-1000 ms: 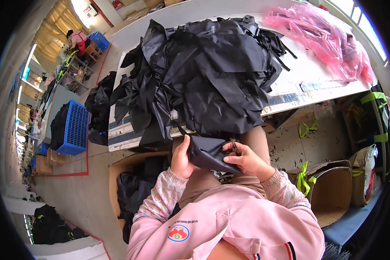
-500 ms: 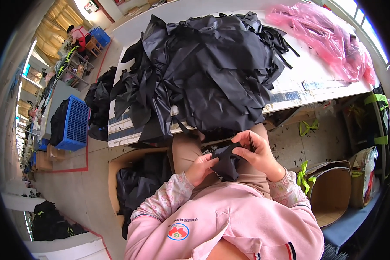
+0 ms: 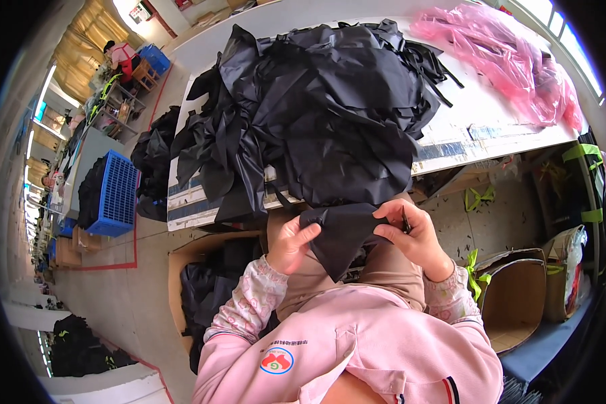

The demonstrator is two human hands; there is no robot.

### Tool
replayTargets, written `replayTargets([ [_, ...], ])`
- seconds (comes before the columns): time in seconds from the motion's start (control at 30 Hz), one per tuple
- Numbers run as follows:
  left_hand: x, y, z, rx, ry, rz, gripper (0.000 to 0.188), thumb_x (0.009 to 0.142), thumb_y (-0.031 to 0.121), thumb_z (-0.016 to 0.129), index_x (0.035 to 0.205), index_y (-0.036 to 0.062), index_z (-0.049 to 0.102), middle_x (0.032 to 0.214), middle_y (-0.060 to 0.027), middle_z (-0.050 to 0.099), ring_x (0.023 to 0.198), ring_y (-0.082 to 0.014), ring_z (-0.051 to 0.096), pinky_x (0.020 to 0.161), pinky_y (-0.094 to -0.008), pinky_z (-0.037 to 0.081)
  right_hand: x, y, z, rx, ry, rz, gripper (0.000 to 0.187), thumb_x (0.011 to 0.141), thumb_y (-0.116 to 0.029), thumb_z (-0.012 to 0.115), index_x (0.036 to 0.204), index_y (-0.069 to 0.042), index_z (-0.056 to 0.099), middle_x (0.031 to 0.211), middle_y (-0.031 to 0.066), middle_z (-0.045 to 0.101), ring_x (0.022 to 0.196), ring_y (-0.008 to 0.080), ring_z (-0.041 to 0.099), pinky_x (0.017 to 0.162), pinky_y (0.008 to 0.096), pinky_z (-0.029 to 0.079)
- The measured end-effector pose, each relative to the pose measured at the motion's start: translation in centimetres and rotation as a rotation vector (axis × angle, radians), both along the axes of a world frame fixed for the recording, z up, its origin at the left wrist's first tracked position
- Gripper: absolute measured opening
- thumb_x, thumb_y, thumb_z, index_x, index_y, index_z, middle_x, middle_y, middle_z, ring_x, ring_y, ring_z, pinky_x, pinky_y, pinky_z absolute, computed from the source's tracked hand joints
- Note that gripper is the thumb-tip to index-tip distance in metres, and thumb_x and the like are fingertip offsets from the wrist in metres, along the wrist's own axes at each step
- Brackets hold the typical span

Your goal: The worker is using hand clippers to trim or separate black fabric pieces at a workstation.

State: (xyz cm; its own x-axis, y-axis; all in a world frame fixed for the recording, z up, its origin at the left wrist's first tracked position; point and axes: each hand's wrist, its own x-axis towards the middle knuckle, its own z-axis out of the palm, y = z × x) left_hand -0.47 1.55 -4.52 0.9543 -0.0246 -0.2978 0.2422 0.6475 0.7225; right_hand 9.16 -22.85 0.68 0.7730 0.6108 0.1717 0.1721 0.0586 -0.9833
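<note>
A piece of black fabric [image 3: 343, 236] is stretched between my two hands above my lap, its lower part hanging to a point. My left hand [image 3: 291, 244] pinches its left edge between thumb and fingers. On the other side my right hand [image 3: 411, 232] grips the upper right edge with thumb and forefinger. A slim dark tool [image 3: 405, 219] sticks up among the right hand's fingers; its kind is too small to make out. Just beyond the hands, a big heap of black fabric pieces [image 3: 337, 108] covers much of the white table [image 3: 464, 135].
Pink plastic sheeting [image 3: 498, 60] lies on the table's right end. A cardboard box [image 3: 176, 269] of black fabric stands at my left, another cardboard box [image 3: 515, 303] at my right. Farther left are a blue crate [image 3: 118, 195] and a seated person [image 3: 121, 57] in the distance.
Both hands have moved apart and slightly farther from my body. The black fabric, bunched up before, is now spread out between them.
</note>
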Motion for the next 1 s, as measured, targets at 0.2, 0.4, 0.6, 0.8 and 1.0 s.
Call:
replayTargets([
  [0.2, 0.5, 0.9, -0.7, 0.34, -0.216, 0.218, 0.026, 0.088, -0.002, 0.063, 0.114, 0.0023, 0.065, 0.105, -0.0015, 0.067, 0.096, -0.0097, 0.061, 0.092, -0.0246, 0.046, 0.1, -0.1, 0.2, 0.008, -0.064, 0.006, 0.022, 0.081, 0.007, 0.069, 0.099, -0.003, 0.062, 0.078, -0.0087, 0.051, 0.064, -0.0004, 0.037, 0.057, 0.0165, 0.031],
  [0.4, 0.8, 0.2, 2.3, 0.273, -0.252, 0.217, 0.041, 0.085, -0.007, 0.064, 0.124, 0.0013, 0.054, 0.11, -0.005, 0.065, 0.098, -0.0128, 0.062, 0.093, -0.0268, 0.046, 0.8, -0.3, 0.2, -0.213, -0.193, -0.192, 0.02, 0.08, -0.001, 0.071, 0.098, -0.004, 0.063, 0.077, 0.0058, 0.06, 0.066, 0.0124, 0.053, 0.062, 0.0251, 0.045],
  [0.6, 0.7, -1.2, 3.3, 0.557, -0.384, 0.284, 0.069, 0.083, -0.009, 0.064, 0.14, 0.0027, 0.026, 0.109, -0.0165, 0.064, 0.098, -0.0184, 0.063, 0.088, -0.0294, 0.051, 0.4, 0.7, -0.3, -0.179, -0.389, -0.461, 0.028, 0.081, -0.001, 0.07, 0.107, -0.004, 0.06, 0.099, 0.0096, 0.068, 0.074, 0.017, 0.063, 0.065, 0.0274, 0.048],
  [0.8, 0.3, -3.0, 3.6, 0.788, -0.45, 0.19, 0.077, 0.086, -0.012, 0.058, 0.147, 0.0053, 0.016, 0.107, -0.0164, 0.064, 0.096, -0.0175, 0.064, 0.085, -0.0279, 0.051, -2.7, 4.8, 1.5, 0.004, -0.365, -0.203, 0.041, 0.078, -0.003, 0.074, 0.116, -0.003, 0.057, 0.11, 0.0137, 0.065, 0.086, 0.0264, 0.067, 0.07, 0.0274, 0.053],
  [1.0, 0.2, -3.2, 4.1, 1.057, -0.515, 0.209, 0.032, 0.087, -0.009, 0.061, 0.118, -0.0054, 0.057, 0.105, -0.0091, 0.064, 0.094, -0.0134, 0.063, 0.083, -0.0252, 0.051, -2.1, 5.0, -0.5, -0.123, -0.376, -0.209, 0.024, 0.077, -0.006, 0.074, 0.096, -0.001, 0.061, 0.084, 0.0117, 0.062, 0.068, 0.0295, 0.065, 0.057, 0.0341, 0.051],
])
